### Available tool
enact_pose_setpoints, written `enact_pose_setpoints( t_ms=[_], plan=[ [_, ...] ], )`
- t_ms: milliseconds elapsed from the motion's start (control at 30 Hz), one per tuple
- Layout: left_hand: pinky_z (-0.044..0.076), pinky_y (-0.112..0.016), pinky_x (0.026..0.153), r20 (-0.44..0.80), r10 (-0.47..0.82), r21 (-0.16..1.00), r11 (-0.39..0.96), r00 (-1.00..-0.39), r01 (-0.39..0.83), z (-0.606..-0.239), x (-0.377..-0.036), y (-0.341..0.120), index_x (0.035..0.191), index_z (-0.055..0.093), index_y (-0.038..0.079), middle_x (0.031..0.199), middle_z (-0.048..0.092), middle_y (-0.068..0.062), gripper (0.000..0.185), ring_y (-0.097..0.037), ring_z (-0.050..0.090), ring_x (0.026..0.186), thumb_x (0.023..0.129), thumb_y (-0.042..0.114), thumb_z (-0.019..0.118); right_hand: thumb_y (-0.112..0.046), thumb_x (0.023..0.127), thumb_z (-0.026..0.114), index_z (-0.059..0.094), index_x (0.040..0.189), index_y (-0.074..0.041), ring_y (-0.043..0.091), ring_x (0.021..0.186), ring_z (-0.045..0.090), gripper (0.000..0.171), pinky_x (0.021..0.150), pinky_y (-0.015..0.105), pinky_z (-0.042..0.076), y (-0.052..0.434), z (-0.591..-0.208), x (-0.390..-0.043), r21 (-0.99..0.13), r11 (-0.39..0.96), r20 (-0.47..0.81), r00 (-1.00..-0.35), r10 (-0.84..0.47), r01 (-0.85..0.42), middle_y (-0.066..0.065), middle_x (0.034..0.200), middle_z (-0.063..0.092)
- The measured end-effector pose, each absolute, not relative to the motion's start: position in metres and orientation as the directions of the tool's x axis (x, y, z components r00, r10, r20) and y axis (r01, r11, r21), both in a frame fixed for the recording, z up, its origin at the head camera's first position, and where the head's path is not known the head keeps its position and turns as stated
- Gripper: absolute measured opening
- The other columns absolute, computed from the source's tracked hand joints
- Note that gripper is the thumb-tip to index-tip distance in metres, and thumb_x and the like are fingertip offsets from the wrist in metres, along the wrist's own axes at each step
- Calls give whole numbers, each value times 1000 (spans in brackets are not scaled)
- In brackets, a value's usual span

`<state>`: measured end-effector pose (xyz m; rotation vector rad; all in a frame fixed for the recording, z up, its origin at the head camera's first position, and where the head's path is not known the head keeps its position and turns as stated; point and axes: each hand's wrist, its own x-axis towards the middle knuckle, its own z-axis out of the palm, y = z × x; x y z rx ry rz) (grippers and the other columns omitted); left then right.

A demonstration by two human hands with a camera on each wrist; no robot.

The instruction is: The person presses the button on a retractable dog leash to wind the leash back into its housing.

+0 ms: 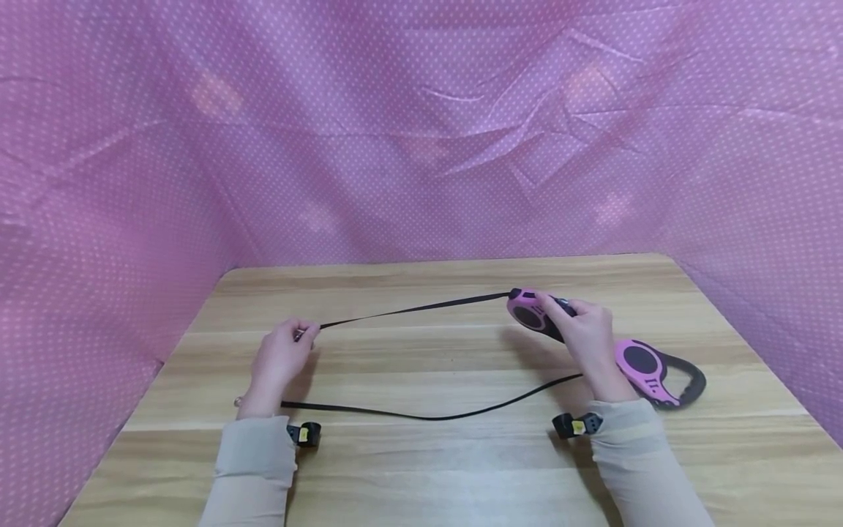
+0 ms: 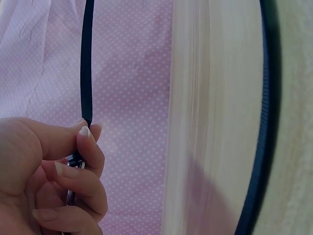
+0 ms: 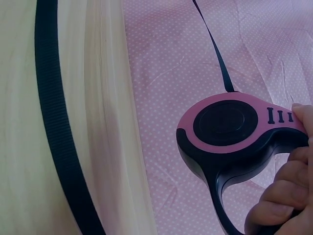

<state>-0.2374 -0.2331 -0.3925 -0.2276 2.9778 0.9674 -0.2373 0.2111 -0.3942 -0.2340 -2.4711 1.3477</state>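
My right hand grips the handle of a pink and black retractable dog leash, raised above the table. In the right wrist view the fingers curl round the handle of this leash, with the thumb on its top. A black strap runs from its nose across to my left hand. There the thumb and index finger pinch the strap's end. A metal clip lies partly hidden within the other fingers. Beneath the right forearm, a second pink and black retractable leash rests on the table.
The second leash's black strap lies in a loose curve over the wooden table and passes under the left wrist. A small metal end shows left of that wrist. Pink dotted cloth hangs behind and at both sides.
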Motion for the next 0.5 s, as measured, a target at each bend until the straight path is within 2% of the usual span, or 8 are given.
enact_pose_setpoints(
  t_ms=[500],
  plan=[
    [46,-41,76,-30,-136,585,801,-990,-128,-392,-237,-231,124,61,7,106,68,-14,41,-29,62,95,104,38,44,-61,87,66,70,80,1,15,68,56,62,55,24,44,211,-393,-236,-840,542,194,-943,271,-18,20,89,75]
  ],
)
